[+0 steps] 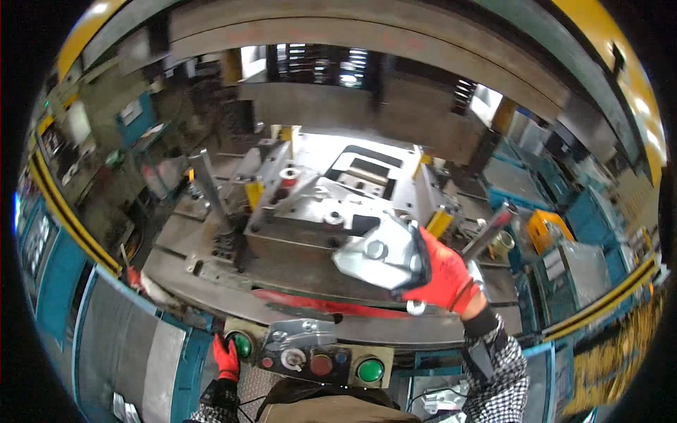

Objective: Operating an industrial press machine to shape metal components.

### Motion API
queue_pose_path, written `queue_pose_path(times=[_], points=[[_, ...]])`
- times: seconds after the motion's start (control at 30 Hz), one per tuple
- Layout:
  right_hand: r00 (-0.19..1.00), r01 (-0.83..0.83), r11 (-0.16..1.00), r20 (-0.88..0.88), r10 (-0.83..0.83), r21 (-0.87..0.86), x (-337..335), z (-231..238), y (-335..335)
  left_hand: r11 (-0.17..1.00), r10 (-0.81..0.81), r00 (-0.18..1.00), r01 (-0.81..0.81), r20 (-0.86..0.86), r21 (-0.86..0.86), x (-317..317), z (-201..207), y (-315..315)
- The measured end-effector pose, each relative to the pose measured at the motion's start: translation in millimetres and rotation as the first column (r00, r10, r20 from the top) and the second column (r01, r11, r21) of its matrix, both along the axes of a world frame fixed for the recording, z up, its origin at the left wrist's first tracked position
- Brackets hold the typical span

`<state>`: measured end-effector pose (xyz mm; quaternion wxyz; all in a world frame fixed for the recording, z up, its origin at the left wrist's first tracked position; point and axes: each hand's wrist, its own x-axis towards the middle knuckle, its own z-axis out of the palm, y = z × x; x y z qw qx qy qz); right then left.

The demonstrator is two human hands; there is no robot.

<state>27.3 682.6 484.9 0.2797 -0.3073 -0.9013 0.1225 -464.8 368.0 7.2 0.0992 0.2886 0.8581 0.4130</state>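
My right hand [446, 273], in a red and black glove, is closed on the right edge of a stamped sheet metal part [372, 259]. The part is shiny, with a round raised spot, and hangs tilted over the front of the die [296, 243]. My left hand [226, 358], in a red glove, is beside the left green push button [240, 344] of the control panel. Its fingers look apart and nothing shows in them. A similar formed metal piece [302, 333] lies on the panel's upper edge.
Guide posts [210, 185] stand left and right of the die, under the heavy press ram [367, 28]. A second green button [369, 369] is at the panel's right end. Blue-framed carts [130, 345] flank me. A yellow crate [550, 229] stands far right.
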Motion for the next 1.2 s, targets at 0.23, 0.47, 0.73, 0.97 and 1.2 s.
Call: queue_pose_path(times=[0.23, 0.47, 0.73, 0.97, 1.2], points=[[0.846, 0.213, 0.975, 0.511, -0.151, -0.065, -88.9, 12.6, 166.7, 0.995, 0.081, 0.997, -0.082, 0.021, 0.058, 6.4, 7.9, -21.1], [0.840, 0.058, 0.865, 0.493, 0.228, -0.499, -127.2, -21.7, 275.3, 0.875, 0.110, 0.906, -0.284, 0.409, 0.392, -11.2, -0.3, -69.3], [0.806, 0.029, 0.804, 0.489, 0.332, -0.593, -155.8, -69.1, 307.0, 0.861, 0.238, 0.848, -0.410, 0.473, 0.300, -25.5, 5.7, -119.0], [0.846, -0.078, 0.823, 0.400, 0.353, -0.563, -139.6, -112.2, 329.0, 0.845, 0.252, 0.861, -0.418, 0.441, 0.332, -38.6, 1.3, -123.1], [0.904, 0.146, 0.988, 0.398, -0.156, 0.053, -163.0, -127.7, 287.1, 0.879, 0.226, 0.888, -0.363, 0.400, 0.310, -29.9, -13.2, -82.9]])
